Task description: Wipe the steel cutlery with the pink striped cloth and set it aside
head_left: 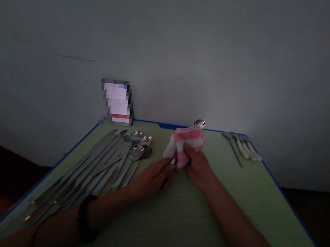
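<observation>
At the centre of the frame I have the left hand (155, 177) pinching the handle end of a spoon (199, 123) while the right hand (197, 164) grips a pink-and-white cloth (191, 135) around it, so I judge this piece partway through a wipe. Table knives (96, 155) and loose spoons (137, 152) lie left on the tabletop (195, 229), white-handled utensils (240, 147) right of centre; which group is finished, I cannot tell.

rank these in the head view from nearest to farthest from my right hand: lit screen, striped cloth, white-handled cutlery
1. striped cloth: pinched in the right hand itself
2. white-handled cutlery: off to the right
3. lit screen: at the back left, farthest away
</observation>
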Available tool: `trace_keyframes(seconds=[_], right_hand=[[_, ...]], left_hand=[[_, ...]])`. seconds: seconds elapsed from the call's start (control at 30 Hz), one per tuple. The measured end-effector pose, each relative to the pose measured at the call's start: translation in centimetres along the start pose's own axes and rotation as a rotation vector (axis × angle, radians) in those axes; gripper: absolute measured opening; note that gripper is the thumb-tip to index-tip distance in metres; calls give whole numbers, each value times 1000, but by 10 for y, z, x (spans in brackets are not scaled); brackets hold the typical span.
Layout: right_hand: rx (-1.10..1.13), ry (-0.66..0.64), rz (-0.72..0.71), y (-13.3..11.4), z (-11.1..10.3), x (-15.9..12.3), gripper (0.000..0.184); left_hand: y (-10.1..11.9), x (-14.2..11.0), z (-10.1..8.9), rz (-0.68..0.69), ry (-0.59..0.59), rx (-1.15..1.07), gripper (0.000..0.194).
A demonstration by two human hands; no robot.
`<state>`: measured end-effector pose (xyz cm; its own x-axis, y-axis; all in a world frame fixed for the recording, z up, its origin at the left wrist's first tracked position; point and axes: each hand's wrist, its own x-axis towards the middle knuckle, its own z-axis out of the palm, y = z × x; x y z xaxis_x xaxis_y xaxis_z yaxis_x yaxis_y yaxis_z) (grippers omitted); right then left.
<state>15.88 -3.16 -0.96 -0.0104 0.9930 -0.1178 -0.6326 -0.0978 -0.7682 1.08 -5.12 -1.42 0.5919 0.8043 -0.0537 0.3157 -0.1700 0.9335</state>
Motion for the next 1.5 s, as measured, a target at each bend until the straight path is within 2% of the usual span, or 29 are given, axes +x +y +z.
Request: trace_keyframes(seconds=[0.07, 0.17, 0.27, 0.37, 0.43, 0.6, 0.73, 0.87, 0.93, 1.03, 1.13, 1.3, 1.5], right_hand=[[-44, 53, 2, -2, -3, 2, 14], [-58, 237, 16, -10, -14, 10, 7], [-82, 268, 34, -22, -31, 20, 12], [-175, 424, -86, -34, -44, 25, 13], [-210, 471, -179, -40, -47, 25, 15], [-174, 415, -297, -50, -38, 23, 16], [-54, 297, -394, -56, -21, 14, 13], [85, 173, -310, -58, -9, 5, 27], [75, 170, -307, -57, -7, 3, 25], [-26, 218, -360, -51, -6, 5, 18], [-106, 235, -383, -45, -8, 7, 23], [-234, 197, -425, -43, -16, 11, 26], [-655, 238, -615, -56, -34, 13, 23]], left_hand=[[-1, 0, 0, 1, 18, -13, 29], [1, 0, 1, 12, 31, -31, 28], [3, -1, 1, 8, 20, -60, 26], [3, -2, 1, -2, 13, -84, 25], [2, -2, 1, 3, 4, -88, 26], [1, -4, 1, -8, -12, -36, 28], [3, -2, 0, 18, 44, 106, 28], [4, 0, 0, 46, 94, 219, 28], [5, 0, 1, 44, 77, 237, 28], [7, -2, 2, 57, 48, 289, 25], [9, -5, 4, 77, 35, 326, 23], [9, -7, 5, 95, -11, 335, 24], [8, -3, 0, 79, -25, 323, 29]])
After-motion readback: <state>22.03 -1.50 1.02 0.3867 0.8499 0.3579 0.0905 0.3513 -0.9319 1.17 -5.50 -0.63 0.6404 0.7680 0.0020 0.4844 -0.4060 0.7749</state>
